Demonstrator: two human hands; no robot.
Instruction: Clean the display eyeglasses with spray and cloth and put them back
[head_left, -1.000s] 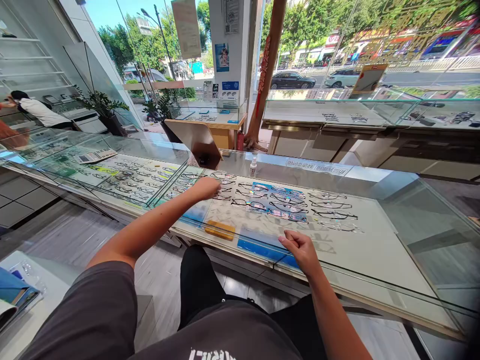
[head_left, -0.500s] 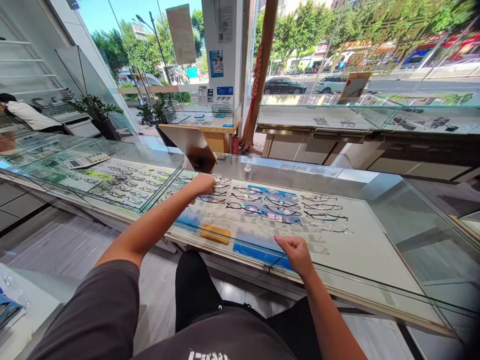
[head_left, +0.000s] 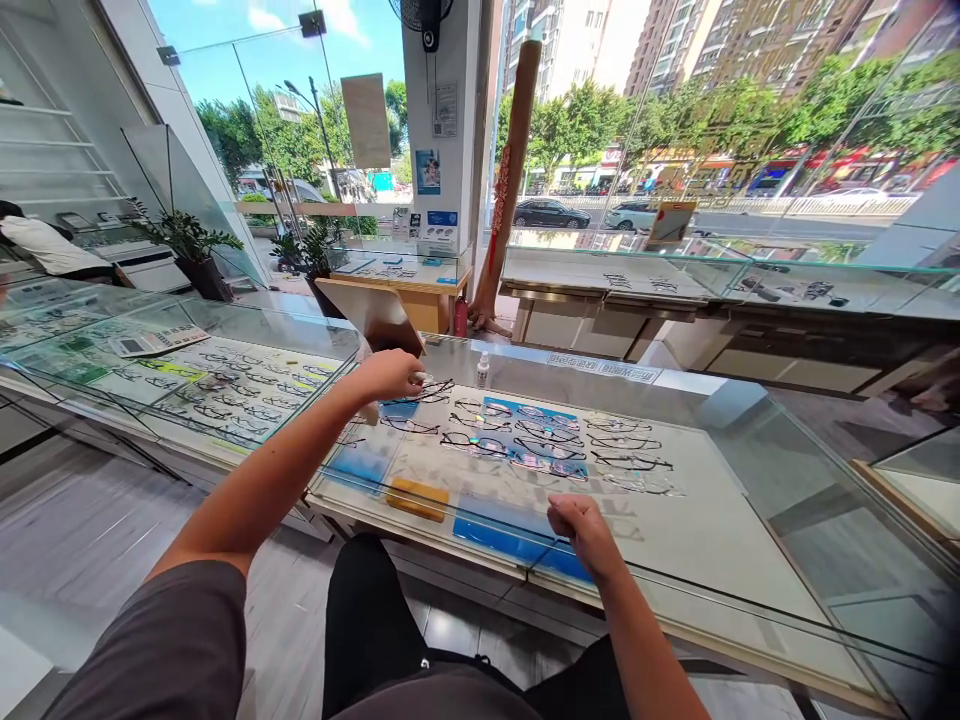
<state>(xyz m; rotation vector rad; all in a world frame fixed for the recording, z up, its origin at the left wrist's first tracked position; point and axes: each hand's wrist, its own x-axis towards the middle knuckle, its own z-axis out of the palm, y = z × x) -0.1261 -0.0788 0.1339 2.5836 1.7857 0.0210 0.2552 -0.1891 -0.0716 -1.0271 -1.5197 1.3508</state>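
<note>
My left hand (head_left: 390,378) reaches over the glass counter, fingers pinched on a dark-rimmed pair of eyeglasses (head_left: 433,392) that sits tilted at the fingertips. Something pale shows at the edge of this hand; I cannot make out what it is. Closed into a loose fist, my right hand (head_left: 585,528) hovers by the counter's near edge, with nothing visible in it. Several more eyeglasses (head_left: 474,444) lie in rows between and beyond the hands, some over a blue sheet (head_left: 498,406).
A small white bottle (head_left: 483,371) stands behind the rows, right of a tilted mirror-like panel (head_left: 379,318). A yellow case (head_left: 417,499) and a blue sheet (head_left: 502,535) lie near the front. More eyeglasses fill the left display case (head_left: 247,375). A person (head_left: 52,245) leans at far left.
The view has tilted upward. My left hand has shifted slightly, and the dark eyeglasses now show tilted at its fingertips. My right hand stays closed near the front edge.
</note>
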